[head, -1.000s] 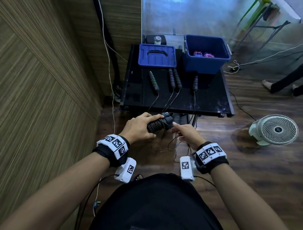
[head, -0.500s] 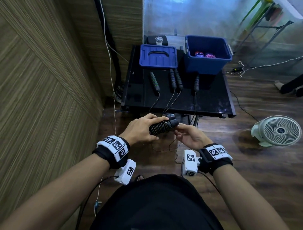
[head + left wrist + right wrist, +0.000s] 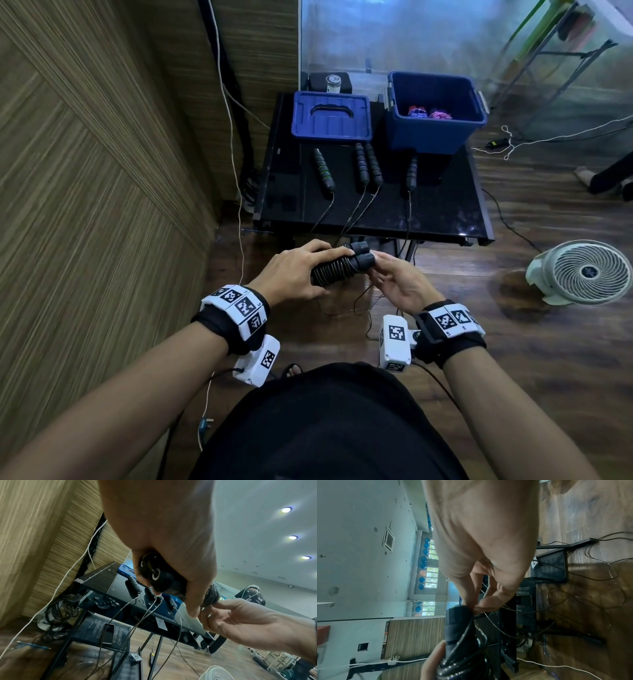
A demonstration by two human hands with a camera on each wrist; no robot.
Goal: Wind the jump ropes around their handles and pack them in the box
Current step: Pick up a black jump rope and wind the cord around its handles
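Observation:
My left hand [image 3: 298,270] grips a pair of black jump rope handles [image 3: 337,269] held together, with thin dark cable coiled round them. The handles' butt ends [image 3: 154,573] show below its palm in the left wrist view. My right hand [image 3: 394,281] lies palm up at the handles' tips, thumb and forefinger pinching the cable [image 3: 479,613] beside the black handle [image 3: 458,626]. Loose cable hangs below both hands. The open blue box [image 3: 435,137] stands at the back right of the black table [image 3: 445,212], with wound coloured ropes [image 3: 430,113] inside.
The blue lid [image 3: 330,118] lies left of the box. A green-striped handle [image 3: 323,169], a black pair [image 3: 368,164] and a single handle [image 3: 412,171] lie on the table, cables trailing over its front edge. A white fan [image 3: 582,272] stands on the floor at right; a wood wall is at left.
My right hand has turned from palm down to palm up and come under the handle tips with the cable. The left hand keeps its grip on the handles, raised slightly.

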